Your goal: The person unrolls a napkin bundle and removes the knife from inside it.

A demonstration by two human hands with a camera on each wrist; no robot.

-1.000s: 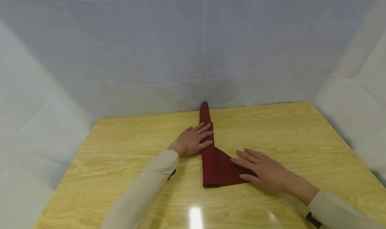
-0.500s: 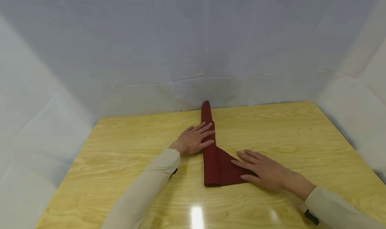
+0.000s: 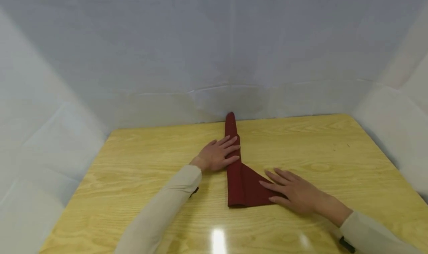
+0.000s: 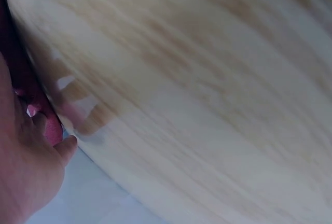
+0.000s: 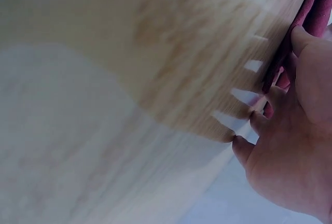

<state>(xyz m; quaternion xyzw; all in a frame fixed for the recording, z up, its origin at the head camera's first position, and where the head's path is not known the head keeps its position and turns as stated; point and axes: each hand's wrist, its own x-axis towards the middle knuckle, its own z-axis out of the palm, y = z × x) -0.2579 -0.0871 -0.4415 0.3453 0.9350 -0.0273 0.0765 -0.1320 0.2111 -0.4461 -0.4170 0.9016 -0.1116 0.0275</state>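
A dark red cloth (image 3: 236, 187) lies on the wooden table, rolled or folded into a long narrow strip, with a flat triangular flap (image 3: 255, 190) spreading to the right at its near end. My left hand (image 3: 215, 155) rests on the strip about midway, fingers spread and straight across it. The right hand (image 3: 301, 192) lies flat with straight fingers over the flap's right tip, which it hides. In the right wrist view the cloth's rolled end (image 5: 316, 14) shows beyond the thumb. Part of the cloth (image 4: 52, 125) appears beside the fingers in the left wrist view.
The light wooden table (image 3: 150, 146) reaches back to a pale sheet wall (image 3: 160, 60), where the strip's far end meets the table's back edge. White sheets (image 3: 33, 135) also hang at both sides.
Both hands stay on the cloth in nearly the same pose. The whole scene has shifted slightly to the right in the head view.
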